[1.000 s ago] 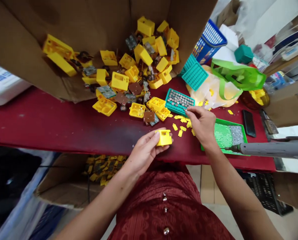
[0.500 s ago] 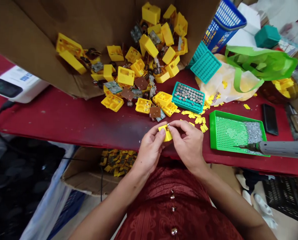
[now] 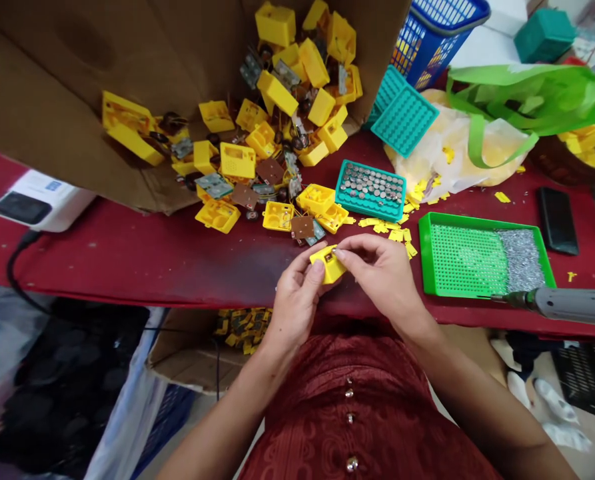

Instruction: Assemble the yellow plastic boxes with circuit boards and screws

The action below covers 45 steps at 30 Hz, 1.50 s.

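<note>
My left hand (image 3: 297, 300) cradles a small yellow plastic casing (image 3: 330, 265) above the red table's front edge. My right hand (image 3: 382, 277) reaches across, its fingertips pinched on the casing's top. The fingers hide part of the casing, and its inside does not show. Just beyond my hands lies a heap of yellow casings and small circuit boards (image 3: 277, 133), spilling from a tipped cardboard box (image 3: 77, 100). Small yellow plastic scraps (image 3: 387, 230) are scattered to the right of the casing.
A teal tray of button cells (image 3: 370, 190) and a green perforated tray (image 3: 464, 257) sit on the red table (image 3: 127, 260). A soldering iron (image 3: 567, 303) points in from the right. Behind stand a blue basket (image 3: 440, 40) and a green bag (image 3: 522, 97).
My right hand has moved from beside the teal tray onto the casing, so both hands now hold it. The view has shifted, moving the table contents slightly.
</note>
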Available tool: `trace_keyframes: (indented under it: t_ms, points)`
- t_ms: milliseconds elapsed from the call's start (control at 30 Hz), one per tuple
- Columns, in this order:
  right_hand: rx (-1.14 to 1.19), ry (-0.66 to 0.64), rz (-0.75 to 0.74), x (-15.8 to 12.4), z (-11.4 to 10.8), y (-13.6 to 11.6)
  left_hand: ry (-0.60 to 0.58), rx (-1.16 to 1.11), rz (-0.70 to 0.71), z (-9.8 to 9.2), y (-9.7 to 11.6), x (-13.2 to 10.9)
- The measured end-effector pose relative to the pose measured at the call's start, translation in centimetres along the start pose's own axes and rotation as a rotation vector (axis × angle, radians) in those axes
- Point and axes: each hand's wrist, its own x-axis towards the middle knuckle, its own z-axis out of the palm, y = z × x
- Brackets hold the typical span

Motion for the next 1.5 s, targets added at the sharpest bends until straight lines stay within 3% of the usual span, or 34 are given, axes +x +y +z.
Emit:
trace_keyframes:
  t_ms: [200,433,633,767,867,1000,1167,1333,1500]
  points:
    - [-0.064,-0.149,0.126,0.7,-0.5,-1.0,-0.049,0.065,0.012,-0.3,0.1,0.1]
    - [-0.132,-0.266,0.157,1.0,-0.8,-1.2,-0.088,0.239,0.057,-1.1,-0.3,0.1]
    - [-0.338,-0.114,-0.053,0.7,-0.6,-0.8,-0.098,0.166,0.033,-0.9,-0.1,0.1]
    - [-0.109,-0.082,-0.073,1.1,-1.7,-0.8,-0.079,-0.011,-0.091,-0.2,0.8,-0.2]
    - [-0.116,0.118,-0.220,2.6,-3.5,-0.4,-0.060,-0.041,-0.136,0.1,1.7,-0.4]
    - [-0.411,0.364,-0.369,5.7,-5.6,0.5,0.053,0.050,-0.152,-0.2,3.1,-0.3]
    - [-0.757,0.286,-0.311,8.4,-6.2,0.7,0.108,0.074,-0.156,-1.1,4.3,0.3]
    - [-0.836,0.201,-0.329,8.6,-5.4,1.9,0.089,0.066,-0.121,-0.9,4.2,0.3]
    - [-0.830,0.227,-0.314,9.4,-5.6,3.2,0.063,0.104,-0.132,-0.6,3.8,0.4]
